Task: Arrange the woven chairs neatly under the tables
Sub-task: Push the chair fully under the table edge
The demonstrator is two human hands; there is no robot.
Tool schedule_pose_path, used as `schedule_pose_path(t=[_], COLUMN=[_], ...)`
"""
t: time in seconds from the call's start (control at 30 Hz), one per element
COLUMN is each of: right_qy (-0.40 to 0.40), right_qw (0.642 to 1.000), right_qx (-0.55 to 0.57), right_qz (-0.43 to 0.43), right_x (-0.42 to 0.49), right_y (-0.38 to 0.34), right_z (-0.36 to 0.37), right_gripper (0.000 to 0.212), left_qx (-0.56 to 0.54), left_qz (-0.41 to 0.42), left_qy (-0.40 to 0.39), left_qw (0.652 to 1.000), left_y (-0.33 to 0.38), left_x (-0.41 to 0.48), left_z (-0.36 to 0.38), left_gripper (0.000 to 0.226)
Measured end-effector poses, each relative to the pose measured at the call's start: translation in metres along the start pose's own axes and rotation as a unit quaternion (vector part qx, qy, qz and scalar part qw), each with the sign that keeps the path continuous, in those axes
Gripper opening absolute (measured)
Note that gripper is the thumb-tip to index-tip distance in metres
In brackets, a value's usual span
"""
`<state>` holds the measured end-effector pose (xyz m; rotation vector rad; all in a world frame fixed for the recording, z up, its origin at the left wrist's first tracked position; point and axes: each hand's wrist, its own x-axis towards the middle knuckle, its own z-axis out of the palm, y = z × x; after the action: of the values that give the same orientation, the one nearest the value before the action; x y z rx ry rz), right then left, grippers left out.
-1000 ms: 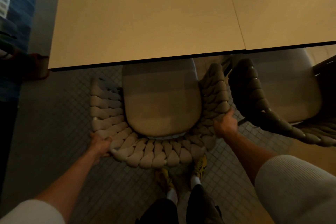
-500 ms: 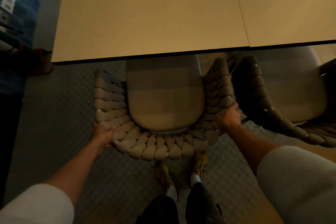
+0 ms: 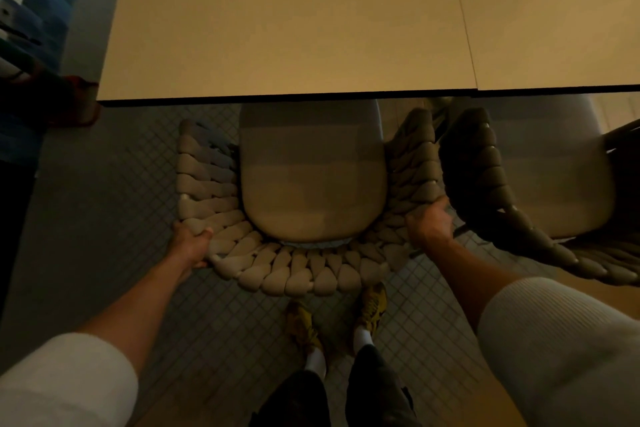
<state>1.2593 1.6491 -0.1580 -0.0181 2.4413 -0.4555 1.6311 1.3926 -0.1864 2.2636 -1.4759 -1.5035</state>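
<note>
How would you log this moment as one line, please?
both hands grip woven chair back | seat front under table | push unfinished

Both arms stretched forward, left hand (image 3: 191, 243) and right hand (image 3: 429, 222) each clenched, palms turned inward.

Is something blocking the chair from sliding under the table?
Nothing visible does. The left hand and right hand both grip the woven chair, and the front of its seat is already under the table. The darker chair sits close beside its right arm. The space under the table is hidden.
</note>
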Motion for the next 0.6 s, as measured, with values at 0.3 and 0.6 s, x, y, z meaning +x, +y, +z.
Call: schedule_pose_path(t=[0.3, 0.6], right_qy=[0.021, 0.024], right_qw=[0.999, 0.999], right_qx=[-0.038, -0.036], right_qz=[-0.007, -0.001], right_x=[0.0033, 0.0040], right_y=[-0.0005, 0.0027], right_z=[0.0066, 0.0075], right_gripper=[0.068, 0.065], left_qx=[0.017, 0.020], left_qz=[0.013, 0.020], left_qy=[0.017, 0.020], left_qw=[1.000, 0.999], left_y=[-0.0008, -0.0019], left_x=[0.0022, 0.0033], left_z=[0.0000, -0.0023], left_gripper=[0.053, 0.064])
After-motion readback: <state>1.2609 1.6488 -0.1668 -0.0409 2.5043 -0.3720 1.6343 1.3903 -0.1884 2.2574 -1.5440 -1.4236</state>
